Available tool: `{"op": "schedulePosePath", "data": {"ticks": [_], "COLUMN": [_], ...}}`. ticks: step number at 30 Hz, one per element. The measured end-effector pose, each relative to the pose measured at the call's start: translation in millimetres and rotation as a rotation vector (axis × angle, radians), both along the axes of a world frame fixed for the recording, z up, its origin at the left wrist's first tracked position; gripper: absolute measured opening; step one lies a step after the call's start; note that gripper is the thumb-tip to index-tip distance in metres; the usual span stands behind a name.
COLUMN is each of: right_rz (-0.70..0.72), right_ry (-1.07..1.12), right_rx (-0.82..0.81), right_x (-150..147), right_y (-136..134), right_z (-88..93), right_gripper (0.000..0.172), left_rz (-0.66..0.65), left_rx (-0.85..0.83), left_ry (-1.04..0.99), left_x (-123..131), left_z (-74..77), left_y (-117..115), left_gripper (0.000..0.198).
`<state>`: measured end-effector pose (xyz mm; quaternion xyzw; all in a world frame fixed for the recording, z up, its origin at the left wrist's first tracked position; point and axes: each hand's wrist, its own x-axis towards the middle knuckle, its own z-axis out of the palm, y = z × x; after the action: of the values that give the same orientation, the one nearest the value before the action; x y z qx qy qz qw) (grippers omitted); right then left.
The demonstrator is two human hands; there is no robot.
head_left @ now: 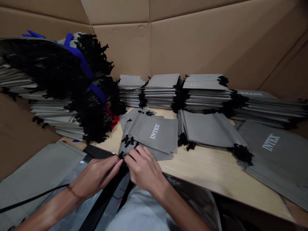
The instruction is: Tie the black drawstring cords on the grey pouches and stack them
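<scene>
Both my hands meet at the front edge of the table, fingertips pinched close together. Between the thumb and fingers of my left hand (99,171) is a black drawstring (121,155) of a grey drawstring bag. My right hand (143,166) is closed on the same cord, just beside the left; its fingertips partly hide the cord. Past my fingers lies a small loose pile of flat grey drawstring bags (166,134), the top one printed INTEX, with knotted black cord ends along its left side. A black strap or cord runs down from under my hands.
Neat stacks of grey bags (160,93) line the back by the cardboard wall (192,45). A tall bundled heap with blue ties (81,62) stands left. More bags (211,128) lie right of the pile, and larger INTEX bags (276,154) overhang the pale wooden table (204,173).
</scene>
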<state>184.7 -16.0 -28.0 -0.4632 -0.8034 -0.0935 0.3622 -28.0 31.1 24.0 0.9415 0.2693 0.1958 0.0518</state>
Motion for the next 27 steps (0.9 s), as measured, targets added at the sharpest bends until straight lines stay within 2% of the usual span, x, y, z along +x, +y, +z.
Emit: {"op": "schedulePosePath", "data": {"ticks": [4,8,12,14,16,19,22,27], "right_rz": [0.004,0.013,0.020,0.061,0.116,0.158,0.130,0.072], "right_ry": [-0.019,-0.017,0.089,0.186,0.248,0.240,0.165,-0.019], "right_rx": [0.013,-0.019,-0.160,-0.243,-0.283,-0.265,-0.223,-0.133], "right_x": [0,1,7,12,17,25,28,31], "right_y": [0,2,1,0,-1,-2,-3,-6], "right_z": [-0.5,1.2,3.9,5.7,8.5,14.9,20.9,16.9], "right_gripper": [0.019,0.018,0.014,0.012,0.012,0.015,0.015,0.018], "left_rz": [0.022,0.121,0.175,0.226,0.268,0.291,0.299,0.274], "left_rx": [-0.156,-0.277,-0.427,-0.450,-0.409,-0.288,-0.184,-0.208], "left_ry": [-0.088,-0.142,-0.095,-0.077,-0.058,-0.013,0.012,-0.100], "left_x": [3,8,11,9,6,1,2,15], "left_z": [2.1,6.6,18.3,20.6,16.3,0.1,-16.6,-30.1], "left_y": [-3,-3,-13,-23,-33,-44,-49,-49], "left_gripper": [0.036,0.040,0.038,0.039,0.035,0.016,0.018,0.022]}}
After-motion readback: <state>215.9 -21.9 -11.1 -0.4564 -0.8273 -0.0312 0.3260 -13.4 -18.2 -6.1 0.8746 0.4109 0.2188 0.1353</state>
